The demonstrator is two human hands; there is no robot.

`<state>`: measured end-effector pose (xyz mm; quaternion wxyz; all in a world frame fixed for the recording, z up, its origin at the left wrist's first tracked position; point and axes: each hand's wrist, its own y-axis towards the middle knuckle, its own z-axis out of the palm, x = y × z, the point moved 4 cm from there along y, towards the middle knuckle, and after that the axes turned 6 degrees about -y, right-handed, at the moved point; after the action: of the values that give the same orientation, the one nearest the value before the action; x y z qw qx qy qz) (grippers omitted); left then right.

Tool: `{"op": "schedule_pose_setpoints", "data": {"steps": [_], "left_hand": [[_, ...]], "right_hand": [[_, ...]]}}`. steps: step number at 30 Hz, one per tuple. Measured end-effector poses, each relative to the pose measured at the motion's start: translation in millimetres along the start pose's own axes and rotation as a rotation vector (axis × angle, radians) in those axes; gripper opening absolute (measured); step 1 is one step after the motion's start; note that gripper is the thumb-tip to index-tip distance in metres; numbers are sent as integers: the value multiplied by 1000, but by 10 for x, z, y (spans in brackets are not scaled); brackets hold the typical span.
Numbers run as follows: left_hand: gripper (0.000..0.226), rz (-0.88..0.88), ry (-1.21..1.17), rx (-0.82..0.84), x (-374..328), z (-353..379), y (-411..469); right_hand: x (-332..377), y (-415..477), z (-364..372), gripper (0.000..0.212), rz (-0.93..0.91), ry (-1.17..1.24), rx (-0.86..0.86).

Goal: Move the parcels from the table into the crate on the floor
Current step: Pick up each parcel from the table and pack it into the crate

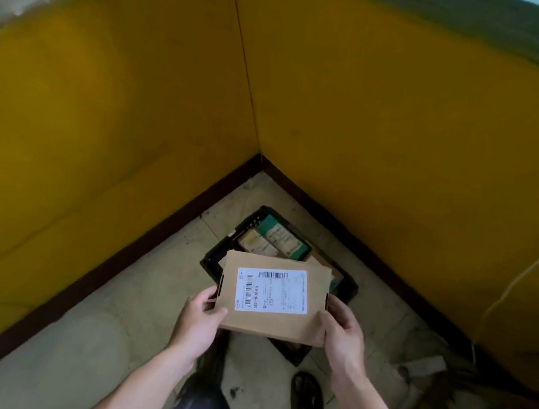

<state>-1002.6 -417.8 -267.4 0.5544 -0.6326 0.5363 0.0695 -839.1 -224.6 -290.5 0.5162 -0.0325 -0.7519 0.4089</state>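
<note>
Your left hand (203,318) grips the brown parcel (267,324) at its near left corner, thumb laid on the top face and fingers tucked underneath, out of sight; your right hand (342,332) clasps the right edge the same way, thumb on top; both hands are closed round the parcel. You hold it nearly flat with the white label (272,291) facing up, in the air above the near part of the black crate (212,262). The crate stands on the floor (109,337) in the corner where two yellow walls (136,120) meet; its far part holds other parcels (274,239), green and pale ones, lying flat. The held parcel hides most of the crate's near rim. Pale floor lies between the crate's left rim and the dark skirting (154,244); to the right, blurred clutter (427,370) lies near the wall; your sandalled foot (306,392) is just beside the crate's near corner.
</note>
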Motion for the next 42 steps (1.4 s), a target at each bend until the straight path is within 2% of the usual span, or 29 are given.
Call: {"op": "schedule_pose_setpoints", "data": {"steps": [6, 10, 13, 20, 25, 29, 33, 39, 40, 42], "left_hand": [[51, -21, 88, 226, -118, -203, 1175], [50, -58, 217, 367, -51, -380, 1905], [47, -71, 294, 418, 48, -445, 2370], [37, -127, 421, 490, 518, -229, 3335], [37, -154, 516, 515, 932, 52, 3914], [39, -185, 560, 485, 1174, 112, 4184], [23, -192, 510, 492, 1258, 140, 4281], [29, -158, 489, 509, 1222, 210, 4315], [31, -147, 488, 512, 1195, 208, 4289], [31, -131, 482, 509, 1117, 210, 4226]], "right_hand": [[-146, 366, 776, 42, 111, -18, -179], [-343, 536, 1353, 35, 226, 9, -282], [-524, 665, 1735, 34, 301, 18, -291], [-1092, 1352, 2293, 12, 411, 39, -240], [-1648, 1935, 2473, 21, 482, -21, -203], [-1934, 2233, 2569, 23, 504, -77, -147], [-2032, 2357, 2619, 24, 514, -110, -131], [-1981, 2344, 2593, 38, 501, -69, -119], [-1966, 2322, 2579, 36, 499, -58, -122], [-1922, 2266, 2542, 18, 491, -49, -127]]}}
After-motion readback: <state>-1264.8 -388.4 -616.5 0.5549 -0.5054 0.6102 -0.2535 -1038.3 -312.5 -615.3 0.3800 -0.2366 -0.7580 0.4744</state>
